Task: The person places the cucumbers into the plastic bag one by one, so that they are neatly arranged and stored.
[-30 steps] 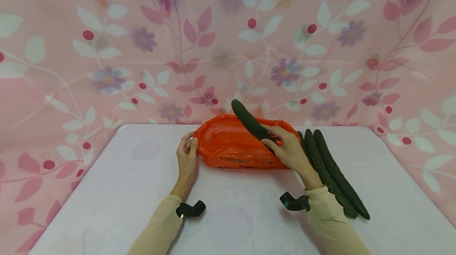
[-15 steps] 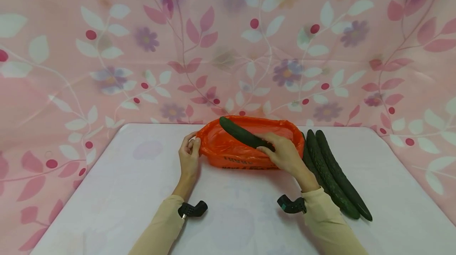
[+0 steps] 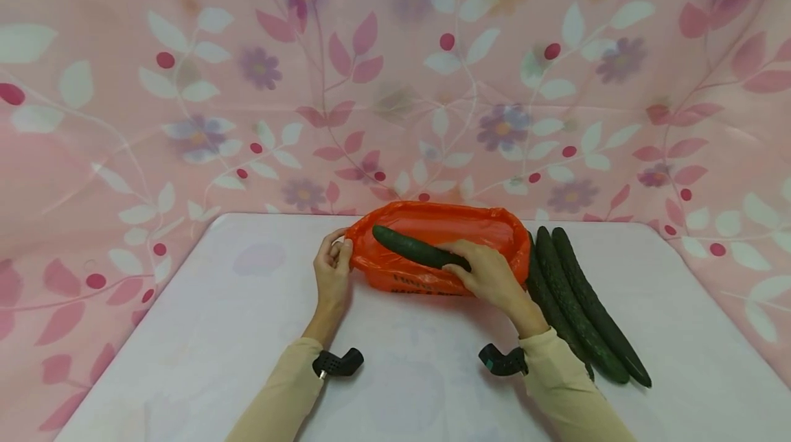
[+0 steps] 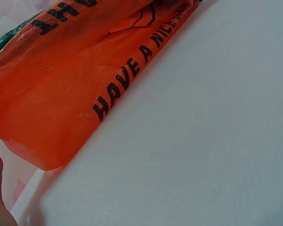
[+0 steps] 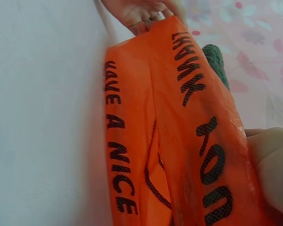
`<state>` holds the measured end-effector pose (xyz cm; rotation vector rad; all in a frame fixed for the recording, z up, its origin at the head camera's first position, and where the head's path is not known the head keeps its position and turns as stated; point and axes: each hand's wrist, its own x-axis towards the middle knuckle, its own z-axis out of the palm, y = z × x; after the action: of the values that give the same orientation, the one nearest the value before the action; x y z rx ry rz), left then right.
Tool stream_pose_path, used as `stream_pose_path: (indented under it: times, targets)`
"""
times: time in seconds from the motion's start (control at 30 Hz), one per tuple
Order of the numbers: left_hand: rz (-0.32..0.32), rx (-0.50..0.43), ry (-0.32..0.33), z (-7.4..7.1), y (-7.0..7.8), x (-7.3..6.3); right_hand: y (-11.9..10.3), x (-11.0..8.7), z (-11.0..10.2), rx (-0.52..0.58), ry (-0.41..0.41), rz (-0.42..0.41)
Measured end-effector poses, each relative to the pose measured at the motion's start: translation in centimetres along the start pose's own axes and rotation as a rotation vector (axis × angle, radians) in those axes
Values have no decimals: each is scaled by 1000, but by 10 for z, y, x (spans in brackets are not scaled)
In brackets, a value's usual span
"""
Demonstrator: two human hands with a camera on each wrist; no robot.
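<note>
An orange plastic bag (image 3: 432, 281) with black lettering stands on the table with its mouth spread wide. My left hand (image 3: 332, 274) pinches the bag's left rim between thumb and fingers. In my right hand (image 3: 488, 274) is a dark green cucumber (image 3: 408, 248), gripped near its right end and lying low across the bag's opening, tilted up to the left. The right wrist view shows the cucumber's tip (image 5: 216, 63) beyond the bag's printed wall, with the right hand at the edge. How deep the bag's inside goes is hidden from me.
Several more cucumbers (image 3: 581, 305) lie side by side on the white table (image 3: 395, 373), right of the bag and partly behind the right forearm. A pink floral cloth (image 3: 395, 85) hangs behind the table's far edge.
My right hand has lowered the cucumber leftward into the bag's opening, and the cucumber has turned flatter. The left hand keeps its hold on the rim.
</note>
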<state>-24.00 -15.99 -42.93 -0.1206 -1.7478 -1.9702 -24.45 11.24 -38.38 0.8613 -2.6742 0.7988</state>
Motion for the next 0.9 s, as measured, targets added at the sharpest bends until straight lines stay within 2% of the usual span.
stream_pose_path:
  times: [0.2, 0.37, 0.53, 0.7, 0.9]
  targets:
    - [11, -7, -12, 0, -3, 1, 1, 0, 4, 0, -37, -1]
    - [10, -33, -21, -3, -14, 3, 3, -1, 9, -1, -48, 6]
    - [41, -44, -29, -2, -23, 4, 3, -1, 13, -9, -33, 42]
    - [55, -55, -39, -2, -25, 5, 3, -2, 18, -45, -22, 82]
    - [40, -60, -36, -3, -26, 5, 3, -3, 22, -54, -69, 58]
